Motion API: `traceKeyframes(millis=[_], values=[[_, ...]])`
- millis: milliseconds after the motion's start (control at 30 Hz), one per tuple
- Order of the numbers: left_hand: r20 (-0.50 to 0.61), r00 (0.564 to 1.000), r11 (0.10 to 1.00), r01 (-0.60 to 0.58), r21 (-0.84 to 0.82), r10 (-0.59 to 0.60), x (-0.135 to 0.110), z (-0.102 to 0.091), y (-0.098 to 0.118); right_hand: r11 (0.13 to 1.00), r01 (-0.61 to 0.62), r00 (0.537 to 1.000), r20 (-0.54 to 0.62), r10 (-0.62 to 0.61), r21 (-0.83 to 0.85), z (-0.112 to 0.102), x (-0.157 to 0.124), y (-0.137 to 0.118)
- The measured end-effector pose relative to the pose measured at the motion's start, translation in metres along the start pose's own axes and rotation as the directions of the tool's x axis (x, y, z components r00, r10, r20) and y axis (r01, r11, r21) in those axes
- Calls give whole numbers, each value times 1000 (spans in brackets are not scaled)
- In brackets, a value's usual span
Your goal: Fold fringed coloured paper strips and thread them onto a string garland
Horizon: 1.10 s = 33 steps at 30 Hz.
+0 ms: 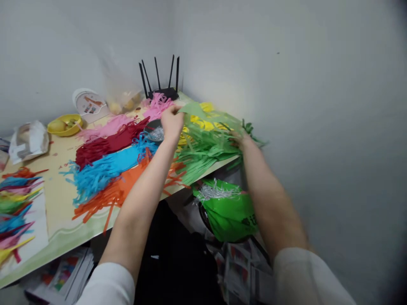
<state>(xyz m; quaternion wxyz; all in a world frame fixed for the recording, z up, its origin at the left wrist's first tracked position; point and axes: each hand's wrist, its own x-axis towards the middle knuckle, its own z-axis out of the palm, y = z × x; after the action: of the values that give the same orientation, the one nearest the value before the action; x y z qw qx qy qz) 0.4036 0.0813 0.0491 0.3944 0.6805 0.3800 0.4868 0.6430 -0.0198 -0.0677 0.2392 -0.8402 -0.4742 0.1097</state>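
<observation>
My left hand (pixel 171 120) is closed in a pinch on the top edge of a sheet of green fringed paper (pixel 203 146), at the far right end of the table (pixel 60 199). My right hand (pixel 238 139) rests on the right side of the same green pile; its fingers are partly buried in the strips. Yellow fringed paper (pixel 203 123) lies under and behind the green. Rows of orange (pixel 114 192), blue (pixel 104 169), dark red (pixel 108 146) and pink (pixel 111 127) fringed paper lie side by side to the left.
A black router (pixel 160 82) with antennas stands in the corner. A yellow bowl (pixel 65 125), a round lid and a plastic bag sit along the back wall. Mixed coloured strips (pixel 15 212) lie at the left. A green bag (pixel 227 209) with shredded paper hangs below the table edge.
</observation>
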Motion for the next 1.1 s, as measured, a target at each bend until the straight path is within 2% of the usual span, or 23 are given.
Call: traceKeyframes(millis=[100,200,267,333,367,433,500,533,567,600,633,667,700,767,867,933,1000,1100], values=[[-112,991,991,59,-122,-73,4,-45,-4,974,-155,988,12,156,163,-8,-7,1],[-227,974,991,-40,-131,9,-2,-105,12,930,-223,973,3,232,293,-16,-19,-2],[-302,945,988,-147,-39,128,-16,-151,29,905,-240,963,-32,268,352,-21,-29,-8],[-346,895,959,-250,132,281,-39,-195,43,891,-236,948,-108,298,388,-24,-43,-21],[-340,878,934,-270,233,338,-54,-213,48,890,-221,938,-163,306,400,-25,-52,-31],[-259,884,870,-260,420,389,-84,-240,50,896,-157,913,-286,292,415,-25,-80,-63],[-141,925,787,-210,581,352,-112,-252,47,910,-13,911,-370,181,413,-20,-122,-112],[-89,946,738,-181,650,311,-124,-254,44,907,106,915,-397,71,407,-17,-148,-142],[-46,964,687,-153,711,262,-135,-255,41,872,343,891,-416,-184,350,-12,-174,-173],[-11,977,637,-128,760,211,-145,-255,38,780,568,795,-420,-438,262,-6,-198,-204],[21,987,593,-113,797,160,-154,-256,37,675,717,683,-368,-631,174,0,-219,-234],[52,992,558,-106,823,112,-163,-258,36,590,800,591,-325,-739,114,6,-235,-261],[81,994,537,-106,837,70,-170,-262,36,544,835,542,-292,-788,81,12,-244,-283],[126,992,545,-105,832,-2,-183,-275,36,506,860,508,-192,-839,65,23,-247,-312],[165,983,693,-65,718,-79,-196,-305,34,512,843,516,25,-856,163,27,-230,-324],[193,977,813,-40,581,-90,-200,-325,29,537,804,524,120,-843,257,23,-221,-325],[200,977,895,-23,445,-74,-201,-340,23,545,757,527,156,-835,361,18,-219,-327],[162,982,953,44,300,-96,-202,-351,14,538,680,532,169,-829,498,15,-222,-332]])
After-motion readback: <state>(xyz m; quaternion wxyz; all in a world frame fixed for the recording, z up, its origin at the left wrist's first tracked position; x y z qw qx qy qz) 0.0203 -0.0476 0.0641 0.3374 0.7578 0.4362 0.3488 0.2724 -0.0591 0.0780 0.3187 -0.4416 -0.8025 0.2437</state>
